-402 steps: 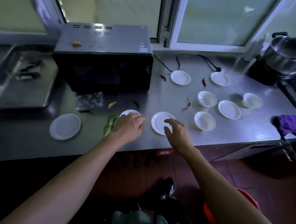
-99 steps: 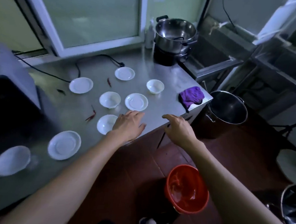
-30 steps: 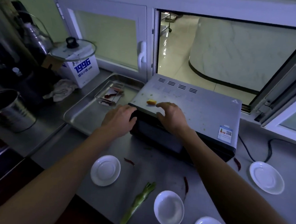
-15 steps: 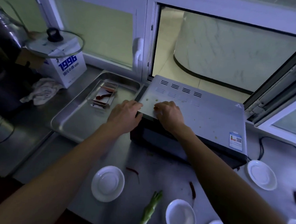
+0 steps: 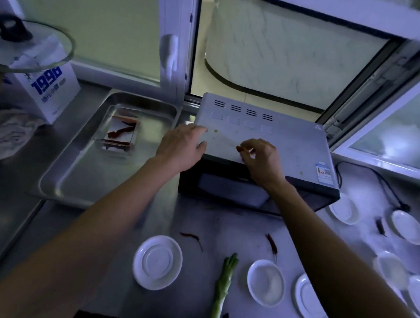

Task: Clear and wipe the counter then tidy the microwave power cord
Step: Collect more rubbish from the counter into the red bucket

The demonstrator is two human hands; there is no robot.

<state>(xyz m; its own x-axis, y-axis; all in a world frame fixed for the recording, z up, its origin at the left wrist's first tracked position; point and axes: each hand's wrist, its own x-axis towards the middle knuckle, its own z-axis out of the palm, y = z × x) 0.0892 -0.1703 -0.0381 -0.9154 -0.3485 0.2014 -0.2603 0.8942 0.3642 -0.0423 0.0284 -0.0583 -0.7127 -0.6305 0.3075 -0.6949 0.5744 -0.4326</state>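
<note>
Hands work the microwave (image 5: 274,143) top's front edge: left hand (image 5: 182,147) flat, right hand (image 5: 260,157) pinching a scrap (image 5: 240,149).

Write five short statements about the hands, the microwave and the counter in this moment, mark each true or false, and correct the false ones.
1. The right hand pinches a small orange scrap above the microwave top. True.
2. The left hand holds a dish. False: it rests on the microwave's top left edge.
3. A green stalk lies on the counter between two white dishes. True.
4. The metal tray sits right of the microwave. False: left.
5. The window behind the microwave is shut. False: open.
</note>
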